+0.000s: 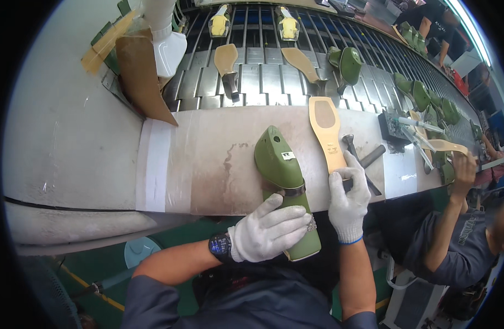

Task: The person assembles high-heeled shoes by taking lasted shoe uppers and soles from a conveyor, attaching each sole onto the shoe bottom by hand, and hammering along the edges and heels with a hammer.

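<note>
My left hand (271, 227), in a white knit glove, is wrapped over the lower part of a green shoe last (282, 164). The last lies tilted at the table's near edge, with a dark strap around it and a small white label. Sparkly trim shows by my fingertips. My right hand (349, 197), gloved too, grips the near end of a tan shoe sole (324, 134). Its broad front end points away from me, and a dark heel shows partly under my fingers. Just right of the sole lies a hammer (355, 153), its handle crossed by a dark rod-shaped tool (372, 156).
A dark block holding syringes (414, 131) stands right of the tools. Behind the table runs a slatted metal conveyor (263, 82) with heeled soles (226, 58), green lasts (350, 64) and yellow-filled shoes (219, 23). A white nozzle (168, 52) is at left. A co-worker's hand (463, 167) holds another sole.
</note>
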Tool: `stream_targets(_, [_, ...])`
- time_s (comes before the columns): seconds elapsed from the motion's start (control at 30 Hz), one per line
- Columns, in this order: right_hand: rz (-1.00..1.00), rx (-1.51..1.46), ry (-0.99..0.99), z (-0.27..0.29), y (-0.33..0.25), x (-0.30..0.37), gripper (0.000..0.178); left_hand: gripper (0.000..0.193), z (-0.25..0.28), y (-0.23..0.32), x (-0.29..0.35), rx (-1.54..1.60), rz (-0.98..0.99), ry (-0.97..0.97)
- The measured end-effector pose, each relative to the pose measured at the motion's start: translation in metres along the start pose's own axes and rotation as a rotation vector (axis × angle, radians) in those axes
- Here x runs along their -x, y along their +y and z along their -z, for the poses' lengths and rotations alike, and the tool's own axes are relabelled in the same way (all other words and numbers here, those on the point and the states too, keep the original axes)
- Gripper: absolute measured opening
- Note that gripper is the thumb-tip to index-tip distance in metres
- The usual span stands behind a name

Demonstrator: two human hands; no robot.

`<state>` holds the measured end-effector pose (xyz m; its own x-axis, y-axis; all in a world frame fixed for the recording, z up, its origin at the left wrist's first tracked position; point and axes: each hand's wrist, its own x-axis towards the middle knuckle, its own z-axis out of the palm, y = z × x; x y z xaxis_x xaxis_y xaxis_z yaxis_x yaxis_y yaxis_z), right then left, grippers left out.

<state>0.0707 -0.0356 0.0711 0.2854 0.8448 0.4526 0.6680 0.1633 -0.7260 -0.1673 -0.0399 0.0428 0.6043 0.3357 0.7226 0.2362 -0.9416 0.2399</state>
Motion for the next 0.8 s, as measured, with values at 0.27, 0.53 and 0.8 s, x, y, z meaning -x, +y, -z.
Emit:
stream_targets(0.27, [-0.482,-0.865,-0.021,0.072,-0.009,0.129,0.03,0.043,0.005,0.0,0.001,0.017,0.036,-0.001])
stream_targets(0.53, [-0.882,-0.778,-0.353,0.057,-0.029,0.065,0.026,0.033,0.013,0.024,-0.017,-0.106,0.055,-0.056])
stream_targets(0.8, [-0.593,-0.776,-0.278,0.017,-0.014,-0.01,0.022,0.04,0.057,0.014,-0.064,-0.119,-0.08,-0.195])
